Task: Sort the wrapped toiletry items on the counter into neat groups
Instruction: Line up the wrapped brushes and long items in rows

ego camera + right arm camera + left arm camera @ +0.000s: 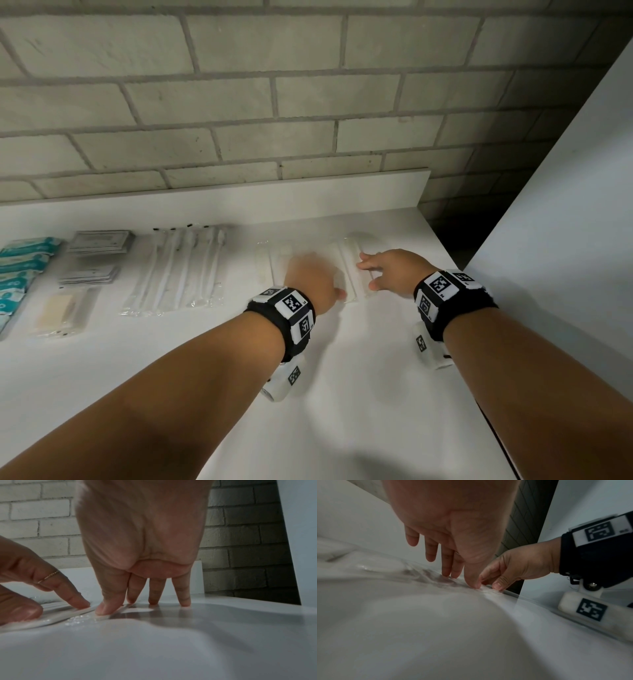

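A: From the head view, where are the hands?

B: Both lie flat on the white counter (308,394), on a row of clear-wrapped flat packets (349,274) near its right end. The left hand (310,277) covers the middle of the row, blurred; the right hand (394,270) rests on the right edge, fingers straight and slightly spread. To the left lie wrapped toothbrushes (185,270), grey sachets (97,241), a pale soap packet (60,310) and teal packs (20,270), each in its own group.

A: And the left wrist view?

B: The left hand (453,524) points its fingers (447,566) downward, fairly straight, tips touching crinkled clear wrap (423,573). The right hand (518,566) touches the same wrap just beside it.

A: The right wrist view?

B: The right hand (142,540) has straight fingers (183,593), a little spread, tips pressing down; its thumb sits on a white packet's edge (56,616). The left hand (34,582), wearing a thin ring (49,576), presses that packet with one extended finger.
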`<action>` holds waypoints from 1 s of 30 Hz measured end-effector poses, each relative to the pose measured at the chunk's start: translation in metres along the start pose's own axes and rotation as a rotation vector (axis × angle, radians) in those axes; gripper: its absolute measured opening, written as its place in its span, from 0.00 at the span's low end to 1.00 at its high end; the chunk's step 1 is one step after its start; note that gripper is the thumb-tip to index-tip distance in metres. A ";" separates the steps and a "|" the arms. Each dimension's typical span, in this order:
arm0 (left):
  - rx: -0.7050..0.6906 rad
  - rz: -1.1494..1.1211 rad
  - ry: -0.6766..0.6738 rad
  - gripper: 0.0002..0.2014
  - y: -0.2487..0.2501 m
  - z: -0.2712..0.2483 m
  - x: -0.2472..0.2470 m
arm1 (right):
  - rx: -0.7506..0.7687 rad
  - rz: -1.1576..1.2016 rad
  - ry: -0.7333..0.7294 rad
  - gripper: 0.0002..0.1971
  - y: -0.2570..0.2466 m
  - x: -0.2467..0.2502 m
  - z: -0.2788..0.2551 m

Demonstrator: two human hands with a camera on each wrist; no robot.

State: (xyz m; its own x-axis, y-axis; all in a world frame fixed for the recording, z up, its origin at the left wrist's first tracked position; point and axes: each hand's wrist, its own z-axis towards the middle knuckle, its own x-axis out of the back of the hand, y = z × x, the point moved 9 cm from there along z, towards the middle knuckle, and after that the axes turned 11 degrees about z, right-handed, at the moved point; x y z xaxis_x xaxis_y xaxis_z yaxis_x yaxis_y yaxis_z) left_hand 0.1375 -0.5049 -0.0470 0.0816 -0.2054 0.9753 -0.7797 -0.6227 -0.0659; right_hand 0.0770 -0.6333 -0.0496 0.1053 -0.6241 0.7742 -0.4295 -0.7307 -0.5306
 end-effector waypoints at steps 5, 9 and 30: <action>-0.014 -0.020 -0.010 0.31 -0.001 -0.002 0.000 | 0.013 0.032 -0.006 0.29 0.000 -0.002 -0.001; 0.040 -0.040 0.052 0.35 -0.018 -0.012 0.004 | 0.067 0.171 0.075 0.29 -0.009 0.006 -0.006; 0.057 -0.066 -0.046 0.32 -0.031 -0.021 -0.011 | 0.143 -0.170 -0.046 0.27 -0.055 -0.024 -0.010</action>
State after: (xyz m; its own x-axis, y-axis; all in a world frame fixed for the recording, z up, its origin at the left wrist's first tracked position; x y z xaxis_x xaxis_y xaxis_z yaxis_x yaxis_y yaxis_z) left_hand 0.1476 -0.4676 -0.0510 0.1614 -0.1960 0.9672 -0.7349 -0.6780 -0.0148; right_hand 0.0895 -0.5757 -0.0355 0.2071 -0.4983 0.8419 -0.2707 -0.8561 -0.4402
